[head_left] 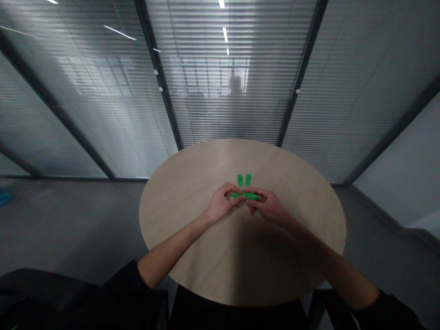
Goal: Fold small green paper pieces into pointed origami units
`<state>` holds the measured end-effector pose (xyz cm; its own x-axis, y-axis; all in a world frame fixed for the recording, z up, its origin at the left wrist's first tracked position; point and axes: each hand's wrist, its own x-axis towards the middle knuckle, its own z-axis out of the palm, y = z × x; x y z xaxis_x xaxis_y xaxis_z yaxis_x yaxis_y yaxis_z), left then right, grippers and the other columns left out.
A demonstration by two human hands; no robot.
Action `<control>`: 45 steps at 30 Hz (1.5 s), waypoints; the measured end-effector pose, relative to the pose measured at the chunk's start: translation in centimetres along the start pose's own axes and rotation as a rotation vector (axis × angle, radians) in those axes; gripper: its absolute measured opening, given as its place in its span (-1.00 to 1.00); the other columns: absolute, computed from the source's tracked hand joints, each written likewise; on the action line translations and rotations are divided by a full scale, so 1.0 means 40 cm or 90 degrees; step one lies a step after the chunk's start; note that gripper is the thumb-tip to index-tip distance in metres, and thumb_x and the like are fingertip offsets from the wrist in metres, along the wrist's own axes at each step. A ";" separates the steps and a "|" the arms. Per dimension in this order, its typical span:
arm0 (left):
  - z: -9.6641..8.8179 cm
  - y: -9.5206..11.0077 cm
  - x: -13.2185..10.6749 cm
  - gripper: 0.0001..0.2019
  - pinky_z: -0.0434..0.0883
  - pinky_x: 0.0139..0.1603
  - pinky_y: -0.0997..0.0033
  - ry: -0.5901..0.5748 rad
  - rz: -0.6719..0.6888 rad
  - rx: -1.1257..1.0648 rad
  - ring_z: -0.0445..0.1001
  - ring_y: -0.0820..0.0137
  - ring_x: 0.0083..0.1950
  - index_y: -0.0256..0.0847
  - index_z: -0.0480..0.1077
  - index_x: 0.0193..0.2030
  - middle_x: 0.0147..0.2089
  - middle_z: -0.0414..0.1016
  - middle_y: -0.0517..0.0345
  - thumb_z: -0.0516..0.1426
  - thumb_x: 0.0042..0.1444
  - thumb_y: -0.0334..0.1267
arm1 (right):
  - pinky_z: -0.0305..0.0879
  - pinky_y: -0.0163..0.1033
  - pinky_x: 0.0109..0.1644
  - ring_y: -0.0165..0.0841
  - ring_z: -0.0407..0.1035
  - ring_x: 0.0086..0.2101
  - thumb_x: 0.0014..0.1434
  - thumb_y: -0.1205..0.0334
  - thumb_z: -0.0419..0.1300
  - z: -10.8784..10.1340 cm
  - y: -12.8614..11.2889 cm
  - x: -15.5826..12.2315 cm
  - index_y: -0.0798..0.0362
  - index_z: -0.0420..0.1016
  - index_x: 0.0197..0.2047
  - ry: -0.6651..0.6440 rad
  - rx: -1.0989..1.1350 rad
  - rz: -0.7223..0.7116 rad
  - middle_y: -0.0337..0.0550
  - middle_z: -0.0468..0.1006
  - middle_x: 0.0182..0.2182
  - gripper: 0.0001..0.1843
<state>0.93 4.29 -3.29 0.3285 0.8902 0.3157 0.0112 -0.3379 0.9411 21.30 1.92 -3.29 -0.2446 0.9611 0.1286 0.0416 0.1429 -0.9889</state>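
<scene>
Both hands meet over the middle of the round table, closed on a folded green paper piece. It is long and flat with pointed ends. My left hand pinches its left part between thumb and fingers. On the other side, my right hand grips the right part the same way. Just beyond the fingers, two small green pieces lie side by side on the wood: a left one and a right one. They look like folded paper too, though their exact shape is too small to tell.
The round wooden table stands close to a glass partition with blinds. Dark chair parts show at the near edge. A blue object lies on the grey floor at far left.
</scene>
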 end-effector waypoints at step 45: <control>-0.005 -0.013 -0.006 -0.80 0.53 -0.03 0.22 -0.028 0.054 0.151 0.55 0.27 -0.05 -0.22 0.47 -0.04 -0.02 0.53 -0.02 0.27 0.25 -0.21 | 0.36 -0.26 -0.44 -0.43 0.38 -0.54 0.04 0.15 0.43 0.014 -0.009 -0.002 0.00 0.62 -0.07 0.030 -0.018 -0.016 -0.22 0.62 -0.39 -0.64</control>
<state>0.67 4.32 -3.84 0.3786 0.8429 0.3825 0.2008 -0.4781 0.8550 20.76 1.67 -2.98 -0.1996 0.9671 0.1579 0.0630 0.1735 -0.9828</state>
